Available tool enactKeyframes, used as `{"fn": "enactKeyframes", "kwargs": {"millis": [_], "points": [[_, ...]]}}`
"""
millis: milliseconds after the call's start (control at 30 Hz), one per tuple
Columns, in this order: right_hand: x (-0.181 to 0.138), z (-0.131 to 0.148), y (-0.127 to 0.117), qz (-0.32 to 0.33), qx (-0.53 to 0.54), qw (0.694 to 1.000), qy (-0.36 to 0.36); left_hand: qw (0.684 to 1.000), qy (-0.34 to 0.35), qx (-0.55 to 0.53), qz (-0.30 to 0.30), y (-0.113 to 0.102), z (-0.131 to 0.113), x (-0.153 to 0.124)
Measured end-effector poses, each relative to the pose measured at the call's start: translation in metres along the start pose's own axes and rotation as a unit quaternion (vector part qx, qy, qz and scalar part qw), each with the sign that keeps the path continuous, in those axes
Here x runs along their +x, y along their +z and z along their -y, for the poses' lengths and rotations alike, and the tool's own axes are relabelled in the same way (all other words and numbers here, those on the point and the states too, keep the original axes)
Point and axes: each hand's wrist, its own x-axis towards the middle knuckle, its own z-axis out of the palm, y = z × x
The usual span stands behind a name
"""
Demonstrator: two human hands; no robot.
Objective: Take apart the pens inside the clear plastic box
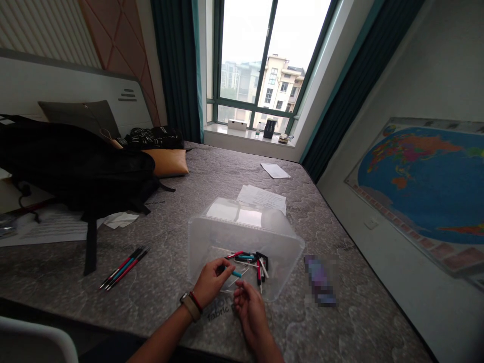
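A translucent plastic bin [204,234] lies on its side with its opening toward me. Loose pen parts [259,264] in red, blue, black and white are piled inside it. At the opening, my left hand [212,280] pinches a short blue pen barrel [236,274] between thumb and fingers. My right hand [249,307] is just below and to the right, palm up with curled fingers; whatever they may hold is hidden. Thin white sticks, like refills, show near the fingertips. Assembled-looking pens [124,267] lie side by side to the left.
A black backpack [75,161] and an orange pouch [168,162] occupy the left of the quilted mattress [166,262]. White papers [260,196] lie behind the bin. A blurred purplish object [319,280] is to its right. A white chair back [38,333] shows at lower left.
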Motion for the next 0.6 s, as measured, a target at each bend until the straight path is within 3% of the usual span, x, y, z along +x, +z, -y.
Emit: {"fn": "enactKeyframes", "kwargs": {"millis": [133, 333, 600], "points": [[-0.002, 0.003, -0.001, 0.023, -0.064, 0.998, 0.001, 0.994, -0.068, -0.083, -0.039, -0.006, 0.007, 0.006], [0.000, -0.008, 0.004, 0.083, -0.171, 0.981, 0.025, 0.978, -0.122, -0.165, -0.025, -0.008, 0.007, 0.010], [-0.014, 0.002, 0.012, 0.121, -0.109, 0.987, 0.012, 0.974, -0.136, -0.180, -0.015, -0.011, 0.006, 0.009]]}}
